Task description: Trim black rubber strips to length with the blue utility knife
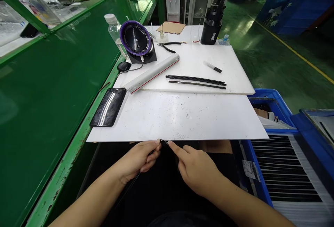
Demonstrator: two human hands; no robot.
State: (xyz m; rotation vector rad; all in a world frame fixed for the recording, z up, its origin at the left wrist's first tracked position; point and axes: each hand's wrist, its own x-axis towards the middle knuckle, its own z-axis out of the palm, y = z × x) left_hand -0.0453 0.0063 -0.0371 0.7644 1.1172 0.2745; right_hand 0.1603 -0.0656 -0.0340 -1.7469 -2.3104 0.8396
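My left hand (143, 155) is closed in a pinch around a thin black strip (133, 182) at the near edge of the white tabletop (167, 115). The strip trails down below the wrist, hard to see against dark clothing. Its short end shows between both hands. At that end lies the index fingertip of my right hand (197, 168), stretched forward. The other right fingers are curled under, and whatever they may hold is hidden. Farther up, several black strips (195, 80) lie on a raised white board (235, 70).
Left of centre lie a black phone-like slab (108, 108) and a long white box (153, 73). Behind are a purple-rimmed fan (136, 38), pliers (167, 47), a capped pen-like tool (212, 67) and a black bottle (212, 22). Blue crates (276, 98) stand at the right.
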